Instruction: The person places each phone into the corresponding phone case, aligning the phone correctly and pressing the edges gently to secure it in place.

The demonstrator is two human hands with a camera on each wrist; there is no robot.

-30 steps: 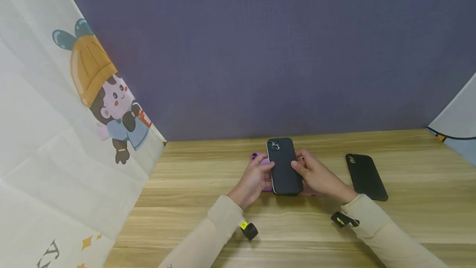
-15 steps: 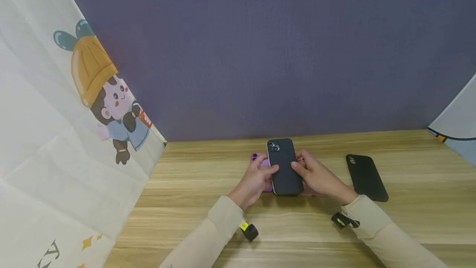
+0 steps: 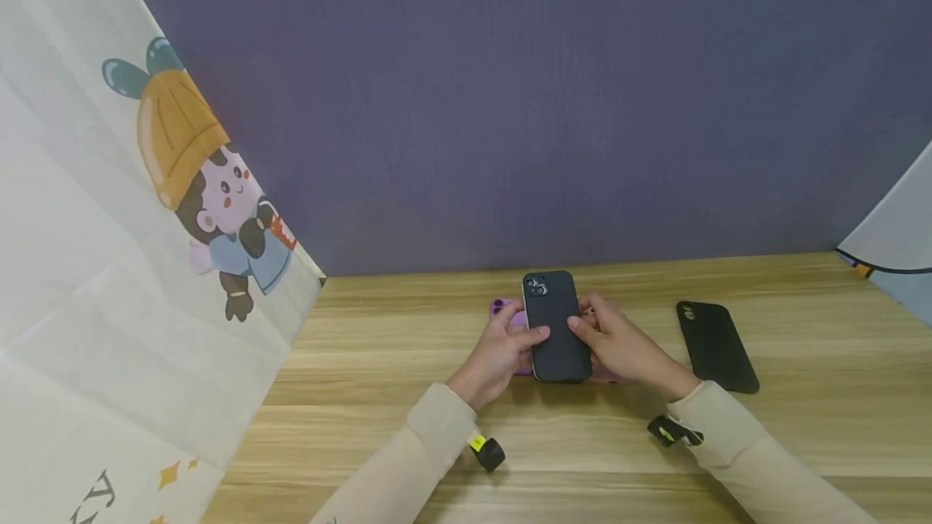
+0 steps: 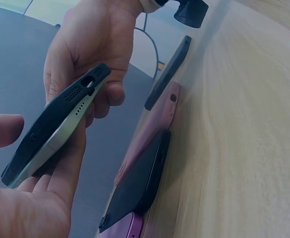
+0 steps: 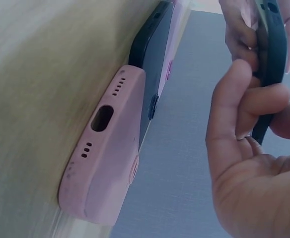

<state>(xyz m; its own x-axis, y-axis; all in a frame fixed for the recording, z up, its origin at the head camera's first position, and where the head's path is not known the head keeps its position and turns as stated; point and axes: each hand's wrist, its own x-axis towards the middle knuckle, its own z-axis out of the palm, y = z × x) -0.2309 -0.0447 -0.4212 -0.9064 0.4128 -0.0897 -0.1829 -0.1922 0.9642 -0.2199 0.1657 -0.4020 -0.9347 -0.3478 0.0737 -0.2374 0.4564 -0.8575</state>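
Observation:
A black phone case [image 3: 559,358] sits camera end up between my hands, above the table. A silver-edged phone [image 4: 60,134] is partly in it; a wedge-shaped gap shows along one side in the left wrist view. My left hand [image 3: 497,354] holds the left edge, its thumb over the case's back and fingers underneath. On the opposite edge my right hand [image 3: 619,342] grips, thumb on the back and fingers curled beneath. Under the hands lie a purple phone [image 3: 518,320], a black phone [image 4: 137,193] and a pink phone [image 5: 112,153], the black one hidden in the head view.
Another black phone case [image 3: 717,346] with a camera cutout lies on the wooden table [image 3: 379,338] to the right. A dark blue panel [image 3: 510,103] stands behind the table. At left hangs a white sheet [image 3: 73,265] with a cartoon figure.
My left thumb has slid to the right, from the case's left edge further onto its back. My right hand and the case have hardly moved.

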